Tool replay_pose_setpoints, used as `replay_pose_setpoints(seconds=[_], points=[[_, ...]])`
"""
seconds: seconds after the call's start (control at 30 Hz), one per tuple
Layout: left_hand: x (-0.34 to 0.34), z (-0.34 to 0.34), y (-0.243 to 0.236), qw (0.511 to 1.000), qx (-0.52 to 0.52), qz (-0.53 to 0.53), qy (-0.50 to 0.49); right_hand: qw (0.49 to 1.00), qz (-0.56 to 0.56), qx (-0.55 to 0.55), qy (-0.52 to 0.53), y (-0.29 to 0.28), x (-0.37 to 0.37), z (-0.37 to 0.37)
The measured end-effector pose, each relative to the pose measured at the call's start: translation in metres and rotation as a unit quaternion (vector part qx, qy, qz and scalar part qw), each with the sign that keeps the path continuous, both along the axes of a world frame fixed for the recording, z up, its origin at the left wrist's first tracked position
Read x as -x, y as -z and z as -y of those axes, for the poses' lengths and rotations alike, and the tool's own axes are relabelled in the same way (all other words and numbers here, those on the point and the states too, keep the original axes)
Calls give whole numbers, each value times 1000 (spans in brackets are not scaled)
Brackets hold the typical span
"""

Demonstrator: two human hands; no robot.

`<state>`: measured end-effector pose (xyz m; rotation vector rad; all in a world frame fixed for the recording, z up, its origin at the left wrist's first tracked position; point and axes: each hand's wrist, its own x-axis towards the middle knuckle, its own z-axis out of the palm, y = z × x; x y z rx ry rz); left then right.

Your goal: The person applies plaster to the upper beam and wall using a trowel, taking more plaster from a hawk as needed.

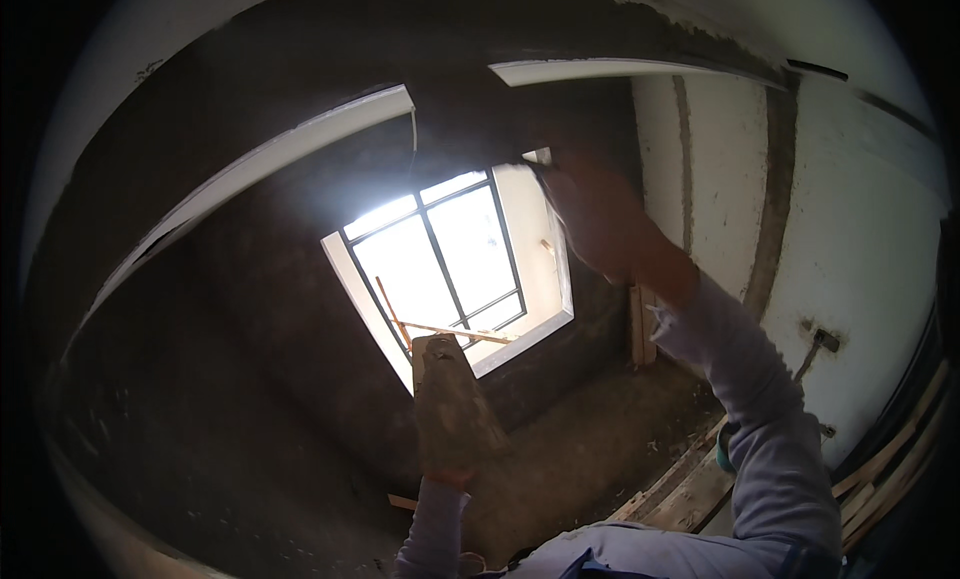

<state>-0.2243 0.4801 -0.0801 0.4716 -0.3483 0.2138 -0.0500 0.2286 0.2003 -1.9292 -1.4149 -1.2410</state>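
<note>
A plasterer's hawk point(455, 404), a flat board smeared with grey-brown plaster, is held up in front of me. My left hand point(452, 474) is under its lower end, closed on it, with most of the fingers hidden. A lump of plaster point(440, 353) shows at the board's far end. Raised higher and to the right, my right hand point(597, 217) is closed and slightly blurred. It grips a plastering trowel point(545, 174), seen nearly edge-on with little of the blade showing. Beyond it is the dark plastered wall point(460, 109) around the window.
A bright window point(440, 249) with dark bars sits in a deep white reveal, where wooden sticks point(470, 332) lean. Pale panels point(850, 259) with dark seams and an outlet box point(825, 339) form the right wall. Planks point(690, 499) lie low right. A white ledge point(270, 159) crosses above.
</note>
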Motion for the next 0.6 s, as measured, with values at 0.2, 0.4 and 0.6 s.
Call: replay_pose_setpoints(seconds=[0.2,0.4,0.6], points=[[16,-9,3,999,-29,3,-39,998,-64,16,20,39,57,50],[11,0,-9,975,-151,-61,-152,967,125,-100,-198,-16,88,-47],[0,20,-20,868,-363,-98,-325,963,-96,-75,-242,-21,33,-16]])
